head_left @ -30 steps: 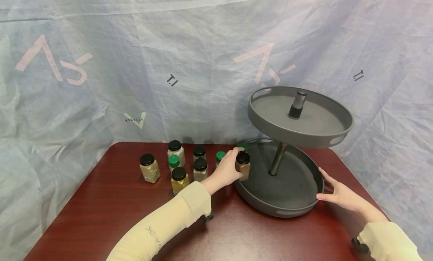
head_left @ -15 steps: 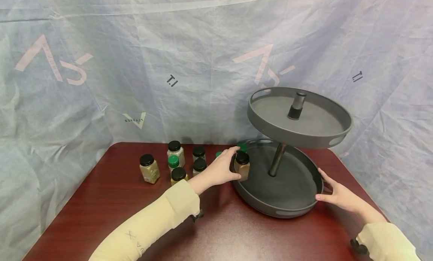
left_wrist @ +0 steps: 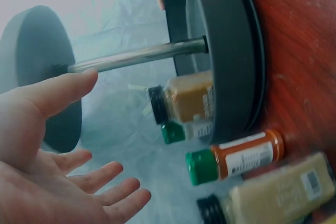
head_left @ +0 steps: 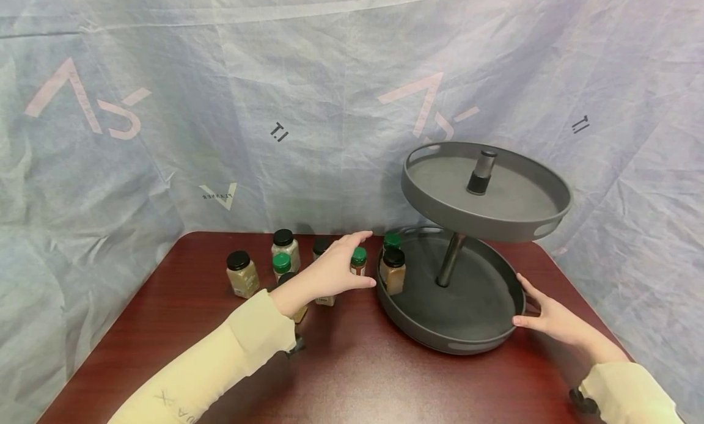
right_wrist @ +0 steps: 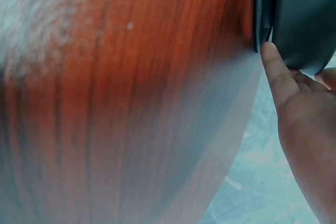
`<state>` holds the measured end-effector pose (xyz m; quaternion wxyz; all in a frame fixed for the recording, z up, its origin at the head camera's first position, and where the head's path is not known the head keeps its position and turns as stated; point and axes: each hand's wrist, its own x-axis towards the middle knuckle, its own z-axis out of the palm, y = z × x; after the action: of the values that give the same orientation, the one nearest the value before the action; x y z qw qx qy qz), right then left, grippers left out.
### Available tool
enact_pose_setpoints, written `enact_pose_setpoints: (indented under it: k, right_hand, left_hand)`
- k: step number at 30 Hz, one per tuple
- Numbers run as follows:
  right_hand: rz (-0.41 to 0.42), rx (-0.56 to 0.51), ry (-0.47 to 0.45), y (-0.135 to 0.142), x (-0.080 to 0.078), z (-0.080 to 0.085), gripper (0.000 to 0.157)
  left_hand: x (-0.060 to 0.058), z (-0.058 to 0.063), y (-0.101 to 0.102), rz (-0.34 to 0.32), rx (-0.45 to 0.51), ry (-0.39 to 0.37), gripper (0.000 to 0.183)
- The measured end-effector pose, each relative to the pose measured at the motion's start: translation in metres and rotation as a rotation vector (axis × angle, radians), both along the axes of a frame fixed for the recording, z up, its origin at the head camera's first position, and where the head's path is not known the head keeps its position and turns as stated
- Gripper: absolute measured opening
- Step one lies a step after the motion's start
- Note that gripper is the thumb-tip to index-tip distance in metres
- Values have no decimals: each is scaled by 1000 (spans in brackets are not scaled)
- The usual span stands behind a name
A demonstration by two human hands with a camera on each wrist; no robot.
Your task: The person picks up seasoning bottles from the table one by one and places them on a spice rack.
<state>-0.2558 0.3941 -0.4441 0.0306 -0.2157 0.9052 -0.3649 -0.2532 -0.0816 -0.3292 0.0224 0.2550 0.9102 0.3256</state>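
Observation:
My left hand is open in the air left of a grey two-tier round tray, thumb and fingers spread, nothing between them. On the lower tier's left side stands a black-lidded jar of brown spice, and a green-lidded jar is behind it. My right hand holds the lower tier's right rim, with thumb and fingers at the edge; the right wrist view has the fingers reaching to its underside. Nearest the left hand on the table is a green-lidded red-brown spice jar.
Several more spice jars stand left on the red-brown table, among them a black-lidded jar, a pale one and a green-lidded one. The upper tier overhangs the lower one. A printed cloth hangs behind.
The left hand has let go of the brown spice jar, which now stands on the lower tier, and has drawn back to the left. The right hand stays at the rim.

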Motion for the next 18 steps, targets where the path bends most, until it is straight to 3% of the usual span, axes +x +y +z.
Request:
enact_pose_setpoints:
  k: [11, 18]
  right_hand:
    - [-12, 24, -35, 0, 1, 3, 97]
    - [-18, 23, -39, 0, 1, 3, 97]
  left_hand:
    - [10, 9, -36, 62, -37, -16, 82]
    - [13, 8, -60, 49, -33, -13, 78]
